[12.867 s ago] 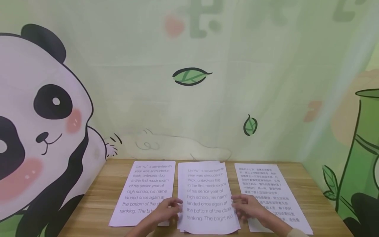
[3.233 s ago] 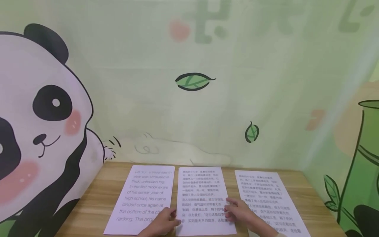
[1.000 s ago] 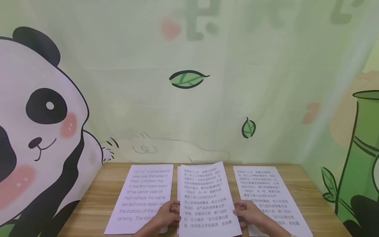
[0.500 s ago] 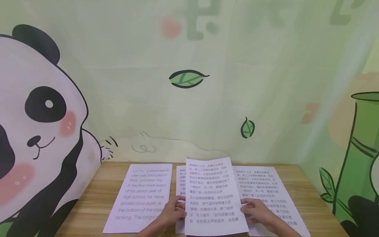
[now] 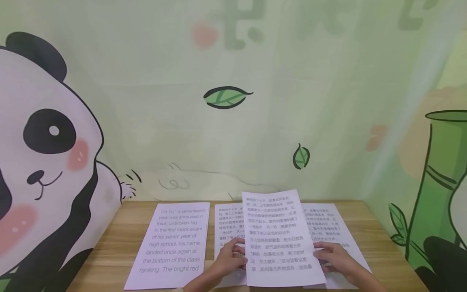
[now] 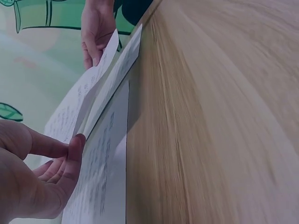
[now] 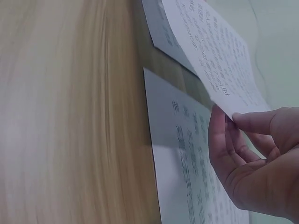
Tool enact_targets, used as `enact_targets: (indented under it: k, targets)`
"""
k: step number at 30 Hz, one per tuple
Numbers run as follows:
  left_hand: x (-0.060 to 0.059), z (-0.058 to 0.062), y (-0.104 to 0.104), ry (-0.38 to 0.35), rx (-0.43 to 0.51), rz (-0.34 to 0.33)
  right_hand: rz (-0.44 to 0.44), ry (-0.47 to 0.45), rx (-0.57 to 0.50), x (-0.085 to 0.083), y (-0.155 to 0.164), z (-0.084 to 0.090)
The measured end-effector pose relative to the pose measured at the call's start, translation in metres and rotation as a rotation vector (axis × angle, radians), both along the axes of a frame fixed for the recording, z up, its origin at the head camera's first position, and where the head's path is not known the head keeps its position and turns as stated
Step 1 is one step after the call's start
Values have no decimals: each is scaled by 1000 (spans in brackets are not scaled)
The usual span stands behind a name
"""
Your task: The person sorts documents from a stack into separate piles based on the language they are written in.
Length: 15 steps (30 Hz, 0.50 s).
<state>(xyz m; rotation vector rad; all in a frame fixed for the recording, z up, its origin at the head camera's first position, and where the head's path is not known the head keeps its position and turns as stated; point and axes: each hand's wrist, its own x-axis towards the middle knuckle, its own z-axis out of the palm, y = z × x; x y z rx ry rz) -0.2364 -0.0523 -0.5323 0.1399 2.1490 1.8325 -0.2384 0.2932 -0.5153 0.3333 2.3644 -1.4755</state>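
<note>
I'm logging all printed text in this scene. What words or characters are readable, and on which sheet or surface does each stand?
White English-text sheet on the left of the wooden table: "Lin Yu's seventeenth year was shrouded in thick, unbroken fog. In the first mock exam of his senior year of high school, his name landed once again at the bottom of the class ranking. The bright red".
Lifted white sheet held by both hands: Chinese characters, too small to read.
Middle pile and right sheet: Chinese, unreadable.
Wall lettering: blurred.

**Around the wooden surface**

An English-text sheet (image 5: 171, 243) lay flat at the left of the wooden surface (image 5: 109, 255). Behind it hung a pale green backdrop with a panda (image 5: 40, 162), two leaves (image 5: 224, 97) and a bamboo stalk (image 5: 443, 170).
</note>
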Motion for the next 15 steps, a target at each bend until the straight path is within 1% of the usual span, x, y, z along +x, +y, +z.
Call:
enact_targets:
  k: [4,7,9,12,15]
  targets:
    - [-3,1,18,-2,28,-14,-16,3,8,-2,19,0]
    - [-6,1,31,4,58,-18,-30,10,8,-3,34,-1]
    - [-8,0,41,-4,71,-20,-34,6,16,-2,43,-2]
    - [-10,-2,55,-29,81,-30,-53,-21,23,-1,57,-4]
    - [-12,-4,68,-39,80,-38,-54,-38,20,2,69,-3]
